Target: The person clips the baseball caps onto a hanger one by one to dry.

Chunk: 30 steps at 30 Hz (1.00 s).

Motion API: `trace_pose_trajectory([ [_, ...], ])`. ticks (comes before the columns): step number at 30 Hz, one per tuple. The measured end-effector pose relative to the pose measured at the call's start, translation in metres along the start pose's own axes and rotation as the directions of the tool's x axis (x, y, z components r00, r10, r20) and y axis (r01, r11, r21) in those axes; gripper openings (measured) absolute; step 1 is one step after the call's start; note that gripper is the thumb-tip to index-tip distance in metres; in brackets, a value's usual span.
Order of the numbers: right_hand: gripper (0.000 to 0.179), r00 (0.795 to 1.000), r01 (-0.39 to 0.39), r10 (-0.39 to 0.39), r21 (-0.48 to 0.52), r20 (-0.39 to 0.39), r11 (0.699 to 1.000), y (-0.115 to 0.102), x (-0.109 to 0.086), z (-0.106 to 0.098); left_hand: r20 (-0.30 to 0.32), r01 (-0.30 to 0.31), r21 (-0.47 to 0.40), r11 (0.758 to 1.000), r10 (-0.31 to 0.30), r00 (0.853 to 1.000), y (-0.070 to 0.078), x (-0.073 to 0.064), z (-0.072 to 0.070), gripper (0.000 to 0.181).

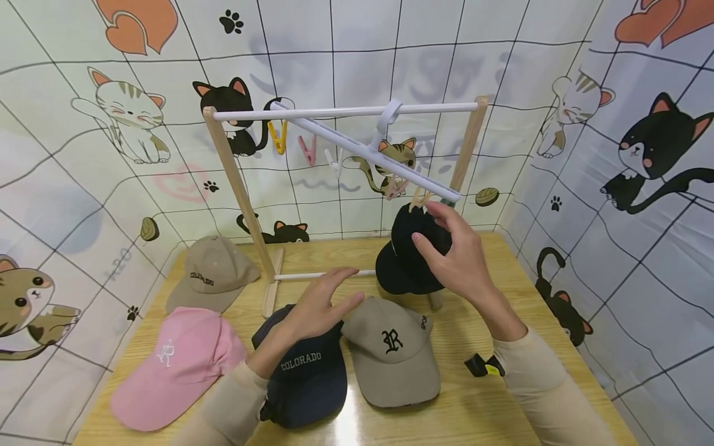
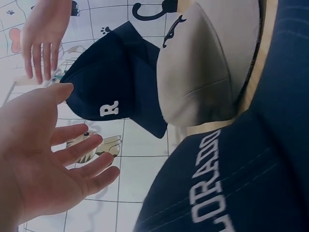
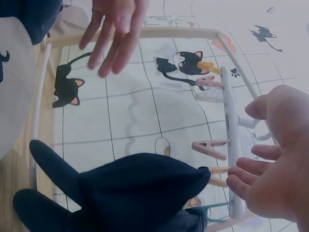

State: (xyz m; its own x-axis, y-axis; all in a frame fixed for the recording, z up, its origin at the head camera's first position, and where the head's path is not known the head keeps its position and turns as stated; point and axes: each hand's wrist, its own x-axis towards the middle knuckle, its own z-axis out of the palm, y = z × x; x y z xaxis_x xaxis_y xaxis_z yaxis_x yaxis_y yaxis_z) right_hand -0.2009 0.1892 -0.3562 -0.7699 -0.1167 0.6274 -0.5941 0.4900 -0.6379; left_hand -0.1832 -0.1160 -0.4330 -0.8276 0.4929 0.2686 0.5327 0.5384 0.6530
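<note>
A dark cap [image 1: 409,254] with a white R [image 2: 109,108] hangs brim-down from a peach clip [image 3: 218,177] on a white clip hanger [image 1: 357,147]. The hanger's hook sits over the rack's top rod, and its bar slants down to the right. My right hand [image 1: 460,260] is beside this cap, fingers extended close to the clips and thumb in front of the crown. Palm turned inward, my left hand [image 1: 320,303] hovers over a navy COLORADO cap [image 1: 304,365], its fingers apart and holding nothing. Next to that cap lies a beige cap [image 1: 390,353] with a black R.
A wooden rack [image 1: 234,186] with white rods stands at the back of the table. Further left lie a pink cap [image 1: 178,365] and a tan cap [image 1: 214,272]. Several loose clips, one yellow clip [image 1: 277,137] among them, hang along the hanger. A small black object [image 1: 477,365] lies by the right sleeve.
</note>
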Motion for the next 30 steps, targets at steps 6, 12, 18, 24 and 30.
trace_pose_trajectory([
  [6, 0.061, 0.999, -0.004, 0.000, 0.105, 0.033, 0.995, -0.007, 0.007, 0.012, 0.030, -0.004, -0.016, 1.000, 0.005, 1.000, -0.003, -0.001, 0.010, 0.060],
  [12, 0.063, 0.994, -0.086, 0.075, 0.135, 0.083, 0.987, -0.010, 0.016, 0.019, 0.050, 0.010, -0.034, 0.999, -0.008, 0.999, -0.003, -0.001, 0.018, 0.061],
  [18, 0.068, 0.981, -0.176, 0.152, 0.213, 0.125, 0.961, -0.012, 0.024, 0.027, 0.081, 0.055, -0.049, 0.997, -0.051, 0.995, -0.011, 0.001, 0.028, 0.063],
  [24, 0.072, 0.958, -0.282, 0.251, 0.284, 0.141, 0.917, -0.015, 0.031, 0.034, 0.079, 0.042, -0.016, 0.999, -0.041, 0.996, -0.036, 0.002, 0.045, 0.076],
  [30, 0.077, 0.927, -0.374, 0.334, 0.341, 0.171, 0.862, -0.017, 0.040, 0.040, 0.167, 0.162, -0.071, 0.984, -0.148, 0.975, -0.017, 0.005, 0.036, 0.069],
])
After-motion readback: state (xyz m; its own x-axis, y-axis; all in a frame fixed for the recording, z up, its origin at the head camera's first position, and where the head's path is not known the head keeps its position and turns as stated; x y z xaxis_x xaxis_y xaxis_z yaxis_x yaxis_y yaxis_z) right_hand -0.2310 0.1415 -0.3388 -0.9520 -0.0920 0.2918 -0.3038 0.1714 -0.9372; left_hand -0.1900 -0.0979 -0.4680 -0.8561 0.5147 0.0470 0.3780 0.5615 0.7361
